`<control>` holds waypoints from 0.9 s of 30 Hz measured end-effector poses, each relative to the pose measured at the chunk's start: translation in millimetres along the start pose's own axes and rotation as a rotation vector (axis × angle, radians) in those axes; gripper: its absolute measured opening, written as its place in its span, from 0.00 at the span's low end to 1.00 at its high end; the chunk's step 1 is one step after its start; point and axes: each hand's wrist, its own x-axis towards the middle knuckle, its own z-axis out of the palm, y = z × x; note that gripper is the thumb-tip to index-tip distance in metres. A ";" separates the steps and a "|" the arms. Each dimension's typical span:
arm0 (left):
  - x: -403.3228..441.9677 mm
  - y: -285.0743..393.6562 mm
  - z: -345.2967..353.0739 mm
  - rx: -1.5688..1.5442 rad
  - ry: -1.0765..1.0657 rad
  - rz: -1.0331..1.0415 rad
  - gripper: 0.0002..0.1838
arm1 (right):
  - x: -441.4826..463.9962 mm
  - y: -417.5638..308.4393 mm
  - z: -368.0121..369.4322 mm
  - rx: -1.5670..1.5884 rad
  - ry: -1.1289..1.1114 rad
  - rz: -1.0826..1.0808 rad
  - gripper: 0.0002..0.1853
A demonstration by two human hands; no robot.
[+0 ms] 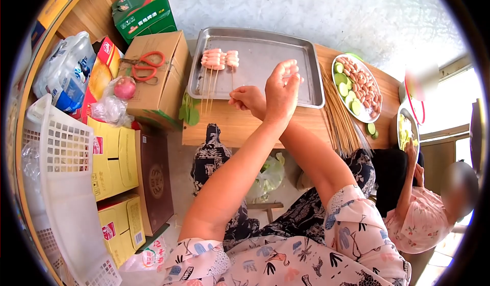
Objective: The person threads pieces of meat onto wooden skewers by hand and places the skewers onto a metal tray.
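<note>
My right hand (248, 100) reaches across to the left, its fingers pinching the lower end of a bamboo skewer (233, 79). Pale pink sausage pieces (232, 58) are threaded on that skewer's far end, over the metal tray (260, 35). Just left of it, filled sausage skewers (211, 59) lie side by side with their bare sticks over the tray's near edge. My left hand (284, 89) is raised above the tray's right part, forearm crossing over the right one. Its fingers are loosely curled and apart, with nothing visible in them.
A bundle of bare skewers (339, 120) lies right of the tray. Beyond it stands a plate (376, 113) of sausage pieces and green slices. Scissors (147, 66) rest on a cardboard box (168, 77) at left. Another person (418, 214) sits at right by a bowl (415, 142).
</note>
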 end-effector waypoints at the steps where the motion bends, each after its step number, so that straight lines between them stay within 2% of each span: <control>1: -0.3 0.2 0.7 0.001 -0.002 -0.001 0.16 | 0.6 1.3 -1.6 0.001 0.002 -0.001 0.06; 4: -2.9 0.5 4.3 -0.009 -0.007 -0.016 0.15 | -2.9 1.0 -9.9 -0.048 0.044 -0.007 0.06; 6: -5.9 4.3 5.2 -0.007 -0.038 -0.043 0.13 | -2.3 7.6 -27.8 -0.205 -0.097 -0.023 0.07; 7: -8.4 3.8 4.9 -0.007 -0.045 -0.047 0.13 | -8.2 16.5 -34.7 -0.201 -0.090 -0.023 0.07; 10: -20.1 20.7 6.7 0.103 -0.220 0.007 0.12 | -33.2 35.8 -56.8 0.053 0.081 -0.281 0.09; 12: -47.3 59.1 9.4 0.170 -0.442 -0.164 0.13 | -57.8 38.3 -69.0 -0.034 0.138 -0.328 0.09; 14: -79.2 100.4 20.1 0.110 -0.555 -0.050 0.13 | -90.7 33.4 -81.0 -0.244 0.174 -0.322 0.09; 16: -114.5 138.5 34.7 0.187 -0.663 0.127 0.13 | -122.6 25.4 -94.3 -0.427 0.198 -0.290 0.08; 18: -144.4 160.4 50.5 0.285 -0.798 0.360 0.13 | -144.3 17.8 -112.0 -0.507 0.131 -0.168 0.08; 20: -166.8 168.7 66.7 0.334 -0.898 0.526 0.13 | -160.5 8.6 -132.0 -0.515 -0.051 0.012 0.12; 24: -194.0 164.2 87.8 0.410 -0.986 0.719 0.13 | -163.3 49.7 -157.0 -0.450 0.035 -0.092 0.09; 27: -204.2 157.2 94.1 0.462 -0.987 0.776 0.14 | -162.3 57.3 -162.6 -0.743 0.056 -0.083 0.11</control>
